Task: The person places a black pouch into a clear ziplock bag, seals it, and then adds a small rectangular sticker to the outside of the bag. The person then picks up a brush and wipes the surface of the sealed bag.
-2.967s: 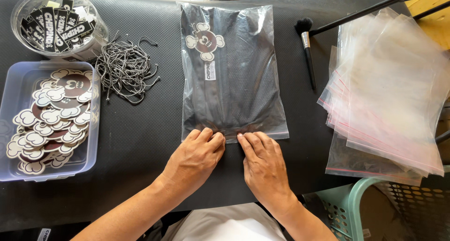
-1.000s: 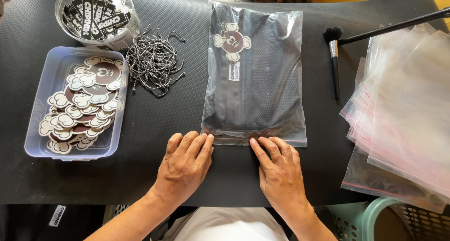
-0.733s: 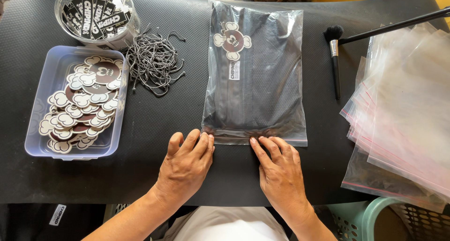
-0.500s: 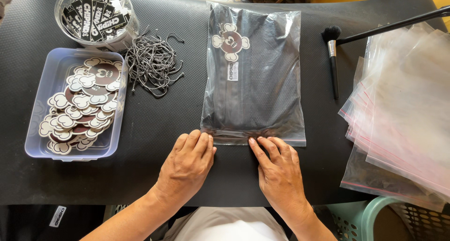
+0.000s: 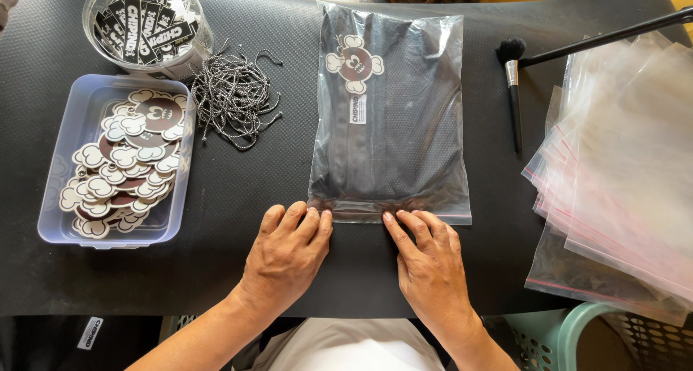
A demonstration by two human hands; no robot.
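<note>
A clear zip bag lies flat on the black mat, holding a folded black garment and a cloud-shaped paper tag. My left hand rests flat at the bag's near left corner, fingertips on the sealed edge. Beside it, my right hand lies flat with fingertips pressing the same edge toward the right. Neither hand grips anything.
At the left stand a clear plastic tray of cloud-shaped tags, a round tub of black labels and a heap of black-and-white cords. A black brush lies right of the bag; a stack of empty clear bags fills the right side. A green basket sits below.
Both hands have slid a little along the bag's near edge, the left one now closer to the bag's corner. The bag stays in place.
</note>
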